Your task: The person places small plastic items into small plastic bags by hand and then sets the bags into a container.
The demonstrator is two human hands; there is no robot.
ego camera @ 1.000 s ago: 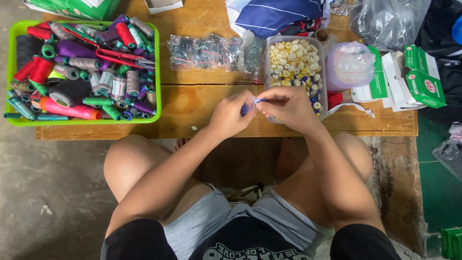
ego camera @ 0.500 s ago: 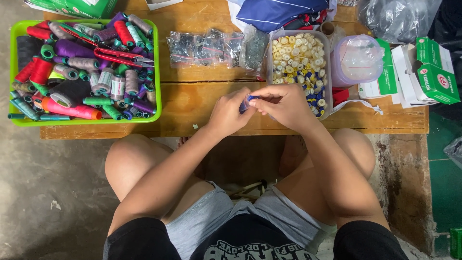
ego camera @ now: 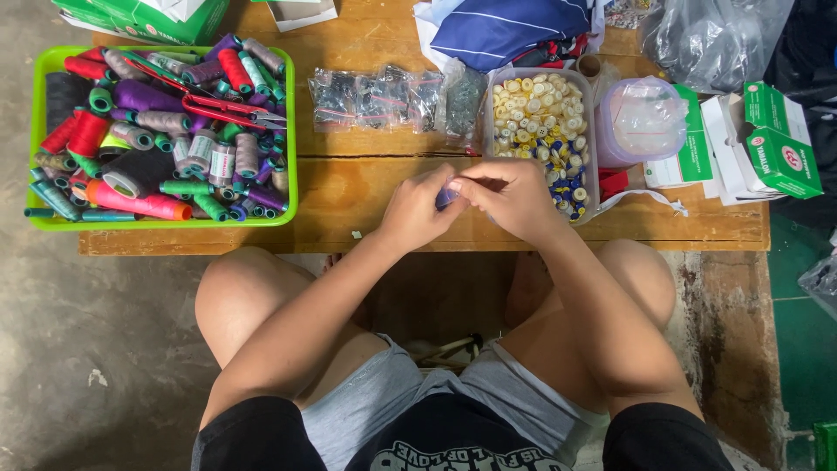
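Hands: left hand point(ego camera: 417, 209) and right hand point(ego camera: 508, 199) meet fingertip to fingertip above the near edge of the tabletop point(ego camera: 349, 187), both closed in a pinch.
Held item: small blue piece point(ego camera: 447, 195), pinched between the fingers of both hands; too small to tell its exact kind.
Button container: clear rectangular tub point(ego camera: 589, 131) just beyond and to the right of the right hand, filled with cream, yellow and blue buttons point(ego camera: 540, 118).
Lidded tub: round, translucent lilac container point(ego camera: 642, 120) beside the button tub on its right, a clear bag inside.
Packets: row of small clear plastic bags point(ego camera: 384, 98) with dark contents, lying left of the button tub.
Thread tray: bright green tray point(ego camera: 291, 148) at the left end of the tabletop, heaped with thread spools point(ego camera: 148, 131) in red, purple, green, pink, grey and black.
Scissors: red-handled pair point(ego camera: 222, 106) lying across the top of the spools.
Boxes: green-and-white cartons point(ego camera: 776, 144) at the right end; another green carton point(ego camera: 144, 16) at the far left corner.
Cloth: navy striped fabric point(ego camera: 510, 26) at the far edge.
Person: seated, bare knees under the tabletop edge, forearms reaching forward.
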